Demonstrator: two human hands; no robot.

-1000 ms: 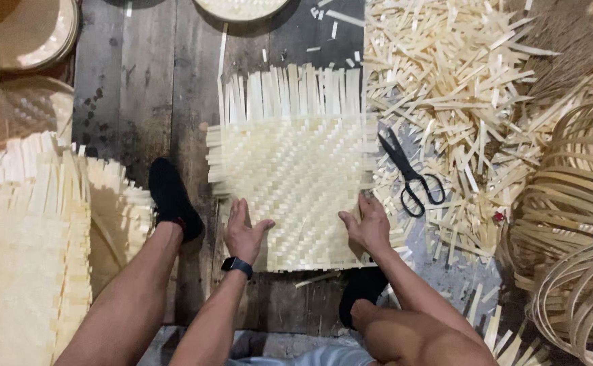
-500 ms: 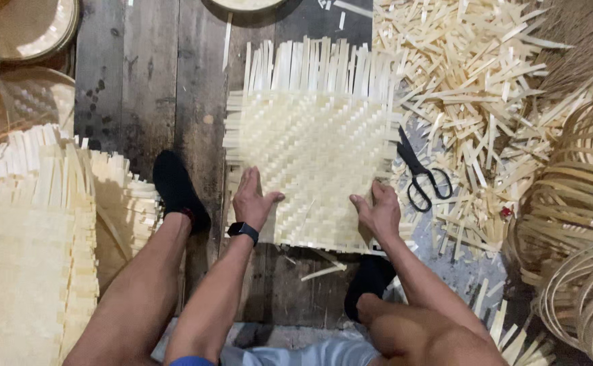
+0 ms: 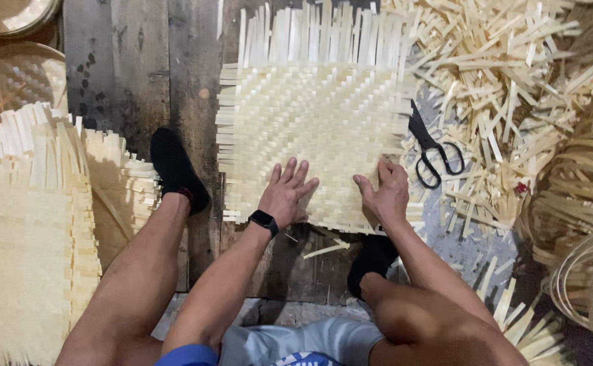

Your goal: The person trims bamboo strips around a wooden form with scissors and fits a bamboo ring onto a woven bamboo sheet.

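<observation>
A square, pale yellow mat woven from flat bamboo strips (image 3: 313, 135) lies flat on the dark, worn wooden plank floor (image 3: 134, 74), its loose strip ends sticking out along the far edge and both sides. The left hand (image 3: 286, 193) rests palm down on the mat's near edge with the fingers spread wide; its grip is fully open and closes on nothing. A black wristwatch (image 3: 263, 220) sits on that wrist. The right hand (image 3: 384, 193) presses on the near right corner of the mat, fingers loosely bent and thumb pointing inward; whether its grip pinches a strip cannot be told. Black-handled scissors (image 3: 428, 149) lie just beside the mat's right edge, on a heap of cut pale bamboo offcuts (image 3: 506, 81). A stack of finished woven mats (image 3: 25, 230) lies to the left, and coiled bamboo hoops (image 3: 581, 224) lie at the far right. Black shoes (image 3: 176, 169) rest on the floor near the mat.
</observation>
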